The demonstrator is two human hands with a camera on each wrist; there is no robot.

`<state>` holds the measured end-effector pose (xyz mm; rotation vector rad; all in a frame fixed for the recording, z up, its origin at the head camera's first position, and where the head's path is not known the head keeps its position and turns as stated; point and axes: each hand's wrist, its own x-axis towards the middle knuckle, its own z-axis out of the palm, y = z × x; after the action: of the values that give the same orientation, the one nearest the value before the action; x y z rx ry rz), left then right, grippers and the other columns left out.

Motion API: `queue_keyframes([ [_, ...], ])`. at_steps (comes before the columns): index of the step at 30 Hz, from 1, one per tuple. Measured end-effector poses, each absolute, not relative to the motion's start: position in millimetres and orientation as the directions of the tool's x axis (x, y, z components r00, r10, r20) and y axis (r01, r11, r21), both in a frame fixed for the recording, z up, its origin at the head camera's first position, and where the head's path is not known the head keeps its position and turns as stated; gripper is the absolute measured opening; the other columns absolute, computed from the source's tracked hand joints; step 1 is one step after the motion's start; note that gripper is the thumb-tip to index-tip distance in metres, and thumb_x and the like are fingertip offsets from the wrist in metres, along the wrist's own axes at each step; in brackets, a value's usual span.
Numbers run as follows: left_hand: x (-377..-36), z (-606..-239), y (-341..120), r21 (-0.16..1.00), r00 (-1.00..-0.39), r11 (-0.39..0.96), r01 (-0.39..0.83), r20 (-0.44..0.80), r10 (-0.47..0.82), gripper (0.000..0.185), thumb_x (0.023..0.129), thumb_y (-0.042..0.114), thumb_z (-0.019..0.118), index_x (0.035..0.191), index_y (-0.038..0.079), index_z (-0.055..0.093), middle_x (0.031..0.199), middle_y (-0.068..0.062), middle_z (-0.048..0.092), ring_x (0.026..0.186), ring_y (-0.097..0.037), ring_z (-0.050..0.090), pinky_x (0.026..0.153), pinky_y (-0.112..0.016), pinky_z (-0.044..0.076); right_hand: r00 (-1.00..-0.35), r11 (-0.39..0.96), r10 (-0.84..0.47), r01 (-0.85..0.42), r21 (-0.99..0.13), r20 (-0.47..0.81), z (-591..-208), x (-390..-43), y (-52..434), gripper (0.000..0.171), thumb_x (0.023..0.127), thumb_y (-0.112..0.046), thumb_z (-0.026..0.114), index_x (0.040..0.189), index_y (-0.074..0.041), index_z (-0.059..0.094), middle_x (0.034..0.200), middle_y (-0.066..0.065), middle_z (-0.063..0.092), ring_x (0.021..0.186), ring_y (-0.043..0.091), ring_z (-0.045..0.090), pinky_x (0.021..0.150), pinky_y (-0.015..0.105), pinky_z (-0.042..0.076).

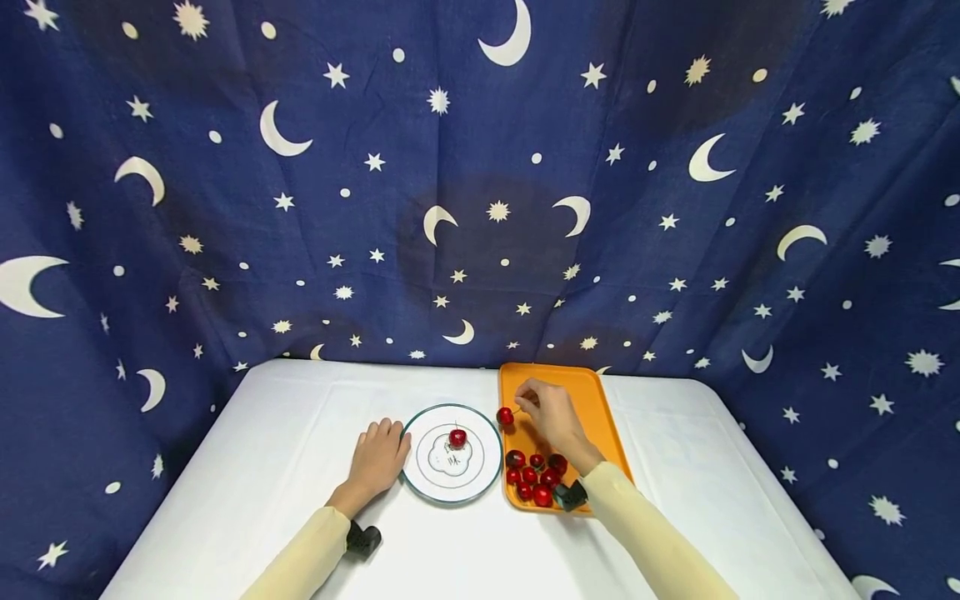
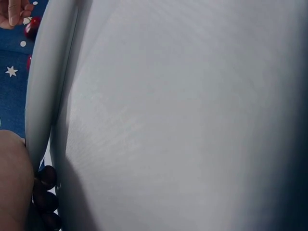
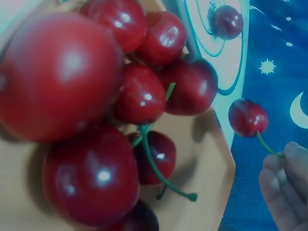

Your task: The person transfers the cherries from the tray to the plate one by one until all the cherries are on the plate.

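Head camera is looking down from afar; wrist cameras are sitting close; all are sharing the held cherry (image 1: 506, 415).

Cloth-draped staged tabletop (image 1: 262, 467) booth

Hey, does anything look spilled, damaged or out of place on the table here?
Nothing stands out. One cherry sits on the plate, the rest lie heaped in the tray, and the right hand holds a cherry by its stem. The left hand rests beside the plate.
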<state>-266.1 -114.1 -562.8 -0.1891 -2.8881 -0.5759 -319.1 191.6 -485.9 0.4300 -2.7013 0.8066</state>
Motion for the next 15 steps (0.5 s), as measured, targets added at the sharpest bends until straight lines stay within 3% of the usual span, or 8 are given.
queue_keyframes([
  [15,-269.1,-571.3,-113.4,0.362,-0.967,0.918,0.164,0.244,0.076,0.025,0.107,0.028,0.047,0.099,0.008,0.059,0.086,-0.005,0.044,0.08,-0.02,0.034,0.071,-0.034,0.028,-0.842,0.694,-0.359,-0.529,-0.488,0.402,-487.7,-320.3,184.3,0.004,0.095,-0.011,0.072,0.098,-0.009,0.074,0.091,0.0,0.076,0.081,0.011,0.071,0.079,0.029,0.061],
])
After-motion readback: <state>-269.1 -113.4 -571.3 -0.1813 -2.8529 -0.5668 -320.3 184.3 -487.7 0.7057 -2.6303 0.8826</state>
